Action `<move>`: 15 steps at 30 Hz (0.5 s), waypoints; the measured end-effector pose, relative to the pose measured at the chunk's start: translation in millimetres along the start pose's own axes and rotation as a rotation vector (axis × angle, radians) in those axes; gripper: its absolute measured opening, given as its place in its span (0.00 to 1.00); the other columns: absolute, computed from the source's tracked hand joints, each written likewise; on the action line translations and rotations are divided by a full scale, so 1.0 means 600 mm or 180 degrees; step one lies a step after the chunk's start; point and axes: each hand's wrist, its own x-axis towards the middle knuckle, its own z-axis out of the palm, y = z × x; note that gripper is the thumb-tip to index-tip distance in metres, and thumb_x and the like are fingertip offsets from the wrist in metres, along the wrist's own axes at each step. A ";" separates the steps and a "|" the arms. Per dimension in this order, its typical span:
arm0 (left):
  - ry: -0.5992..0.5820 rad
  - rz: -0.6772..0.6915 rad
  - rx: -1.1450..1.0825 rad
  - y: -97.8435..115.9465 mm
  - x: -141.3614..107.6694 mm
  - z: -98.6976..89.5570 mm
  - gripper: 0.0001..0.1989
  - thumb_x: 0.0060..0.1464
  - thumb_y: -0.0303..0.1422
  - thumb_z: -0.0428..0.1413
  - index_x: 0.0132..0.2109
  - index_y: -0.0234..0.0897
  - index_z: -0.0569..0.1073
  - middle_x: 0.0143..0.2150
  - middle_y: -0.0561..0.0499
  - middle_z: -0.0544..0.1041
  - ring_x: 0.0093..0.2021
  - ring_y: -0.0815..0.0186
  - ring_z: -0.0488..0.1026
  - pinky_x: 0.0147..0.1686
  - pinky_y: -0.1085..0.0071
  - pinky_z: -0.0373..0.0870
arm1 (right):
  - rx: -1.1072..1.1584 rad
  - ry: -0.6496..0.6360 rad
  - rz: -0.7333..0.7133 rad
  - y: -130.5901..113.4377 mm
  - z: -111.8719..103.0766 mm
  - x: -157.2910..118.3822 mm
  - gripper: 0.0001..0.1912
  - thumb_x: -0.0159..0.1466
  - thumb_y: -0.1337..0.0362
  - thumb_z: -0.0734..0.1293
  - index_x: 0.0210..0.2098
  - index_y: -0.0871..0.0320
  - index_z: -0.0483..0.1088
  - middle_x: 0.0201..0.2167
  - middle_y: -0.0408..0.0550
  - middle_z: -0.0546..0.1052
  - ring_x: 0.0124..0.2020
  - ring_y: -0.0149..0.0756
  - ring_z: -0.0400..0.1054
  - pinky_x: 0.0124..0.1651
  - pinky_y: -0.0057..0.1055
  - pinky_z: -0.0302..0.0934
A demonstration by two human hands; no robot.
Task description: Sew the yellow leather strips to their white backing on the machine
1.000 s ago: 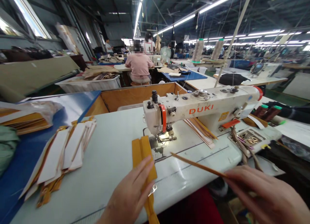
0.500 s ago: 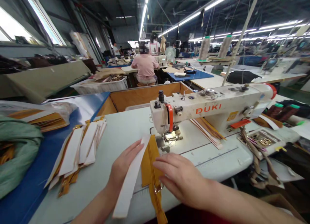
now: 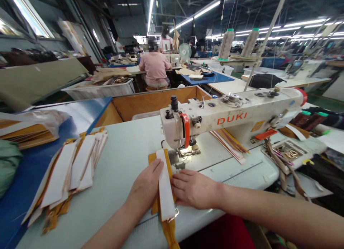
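Observation:
A white strip (image 3: 166, 191) lies lengthwise over a mustard zipper piece (image 3: 168, 230), whose fabric shows along both sides and below. Close to the lower end sits a metal zipper pull (image 3: 176, 214). My left hand (image 3: 147, 180) grips the strip at its left edge, fingertips on its upper part, thumb hidden. From the right, my right hand (image 3: 194, 188) rests with fingers stretched flat against the zipper piece's edge. Both hands are in front of the sewing machine (image 3: 231, 112), left of and below its presser foot (image 3: 188, 152).
Stacked white and mustard pieces (image 3: 67, 170) lie at the left. More strips (image 3: 228, 145) rest under the machine arm. A tray of metal parts (image 3: 291, 150) stands at right, with brown straps hanging beside it. A person in pink (image 3: 154, 66) sits ahead, facing away.
The white strip, earlier held tilted left of the zipper piece, now lies on top of it. My left hand moved right with it; my right hand stays at the right edge. The view shifted slightly.

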 end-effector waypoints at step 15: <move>0.0051 0.0148 0.0074 -0.009 0.001 0.006 0.26 0.49 0.25 0.43 0.56 0.31 0.67 0.56 0.40 0.74 0.56 0.56 0.71 0.53 0.61 0.71 | -0.0227 0.0175 0.0484 0.018 0.027 0.049 0.11 0.69 0.67 0.60 0.44 0.65 0.72 0.49 0.55 0.75 0.49 0.42 0.66 0.55 0.39 0.58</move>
